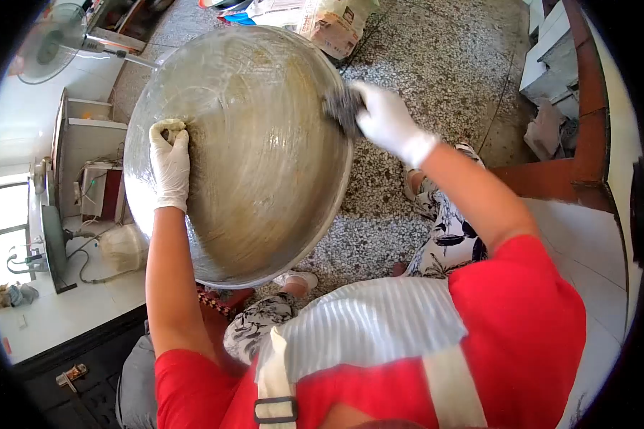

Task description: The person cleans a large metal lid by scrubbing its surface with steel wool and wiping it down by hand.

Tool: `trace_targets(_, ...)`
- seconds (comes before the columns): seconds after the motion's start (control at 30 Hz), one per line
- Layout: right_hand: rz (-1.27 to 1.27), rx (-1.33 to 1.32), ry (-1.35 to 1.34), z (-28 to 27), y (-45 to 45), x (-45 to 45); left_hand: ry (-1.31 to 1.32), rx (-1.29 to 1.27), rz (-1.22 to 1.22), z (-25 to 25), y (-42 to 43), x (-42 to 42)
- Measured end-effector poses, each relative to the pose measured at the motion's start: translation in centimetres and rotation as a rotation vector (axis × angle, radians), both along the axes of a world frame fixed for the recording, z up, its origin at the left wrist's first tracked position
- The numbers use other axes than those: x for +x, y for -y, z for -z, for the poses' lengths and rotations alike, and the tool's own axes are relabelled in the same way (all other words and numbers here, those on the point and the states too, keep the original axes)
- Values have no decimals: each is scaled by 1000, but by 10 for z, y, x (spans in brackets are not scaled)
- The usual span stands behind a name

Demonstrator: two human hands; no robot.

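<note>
A large round metal pan (265,179), wet and streaked with yellowish-grey film, fills the middle of the view, tilted in front of my legs. My right hand (392,123), in a white glove, is closed on a dark scouring pad (344,109) at the pan's right rim; the pad is slightly blurred. On the left part of the pan rests my left hand (169,163), also gloved in white. Its thumb and fingers are curled together, and what they grip, if anything, is hidden.
Speckled stone floor (436,57) lies beyond the pan. A fan (50,44) stands at upper left, above a white counter (86,307). Printed sacks (329,21) lie behind the pan. A brown-edged ledge (551,171) runs along the right.
</note>
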State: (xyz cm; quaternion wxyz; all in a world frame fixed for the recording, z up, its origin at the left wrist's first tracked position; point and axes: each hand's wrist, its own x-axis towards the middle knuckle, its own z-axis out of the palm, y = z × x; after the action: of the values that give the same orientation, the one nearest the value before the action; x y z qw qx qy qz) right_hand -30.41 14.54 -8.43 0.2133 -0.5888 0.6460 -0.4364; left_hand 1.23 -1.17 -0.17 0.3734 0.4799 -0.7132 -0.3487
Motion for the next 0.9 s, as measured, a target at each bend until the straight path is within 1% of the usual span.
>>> trace_targets(0.03,-16,69,97,-8,-25,14,-13,7,5,0,1,1)
trace_targets(0.07,-57,86,64,-4,-36,18,-27,8,12,1,4,1)
trace_targets(0.13,-132,175,72,-12,-17,8,-30,11,18,-1,3,1)
trace_targets(0.17,-74,63,63,-4,3,-1,-20,14,5,-2,2,-1)
trace_targets(0.2,-48,93,117,3,33,-16,-7,22,-12,-4,-1,-2)
trace_targets(0.23,21,62,-95,-1,64,-28,-5,21,-20,-4,-2,-2)
trace_targets(0.27,52,46,-149,-9,89,-31,26,-5,-10,-4,0,-3)
trace_targets(0.3,82,56,-224,10,134,-40,60,-24,0,-4,0,-2)
trace_targets(0.33,134,134,-259,12,158,-40,63,-26,-4,-3,2,-1)
trace_targets(0.37,150,158,-289,4,157,-35,28,-29,1,0,5,0)
trace_targets(0.4,166,189,-319,-2,149,-29,-6,-26,8,2,7,1)
trace_targets(0.47,149,-61,-249,0,96,-21,-62,-6,4,0,5,0)
trace_targets(0.53,51,59,-30,-12,21,-3,-24,-6,-5,-2,2,-3)
trace_targets(0.6,51,16,-32,-12,-43,32,15,-22,1,3,8,-1)
trace_targets(0.67,22,-15,-75,-9,-53,41,-35,14,2,2,5,0)
trace_targets(0.7,-33,79,-80,-13,-40,31,-43,2,16,3,7,3)
trace_targets(0.77,37,11,-55,-7,3,5,-14,-3,0,-1,5,-1)
trace_targets(0.8,23,113,-61,-9,34,-11,10,-13,-16,-2,3,-2)
trace_targets(0.83,57,56,-166,5,67,-24,9,-15,-21,-2,4,-1)
trace_targets(0.9,119,131,-276,-8,111,-28,-23,-10,-5,-1,4,-2)
